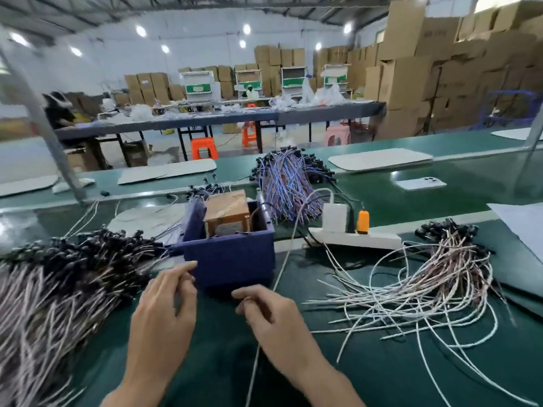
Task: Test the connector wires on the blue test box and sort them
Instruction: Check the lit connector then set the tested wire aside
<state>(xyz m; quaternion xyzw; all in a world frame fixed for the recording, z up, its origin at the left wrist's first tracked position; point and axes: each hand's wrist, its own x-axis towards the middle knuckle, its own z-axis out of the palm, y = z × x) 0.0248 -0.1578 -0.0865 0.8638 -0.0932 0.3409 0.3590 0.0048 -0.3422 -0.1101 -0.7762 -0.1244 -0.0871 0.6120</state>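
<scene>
Left hand point(164, 306) at blue test box point(229, 254) front, fingers point(182, 274) loosely curled; right hand point(273, 315) fingers curled over thin white wire point(253, 368); whether pinching, cannot tell.

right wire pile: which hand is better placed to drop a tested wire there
Right, likely. The right hand lies on the side of the right wire pile; the left hand sits at the blue test box's left front corner, farther off.
</scene>
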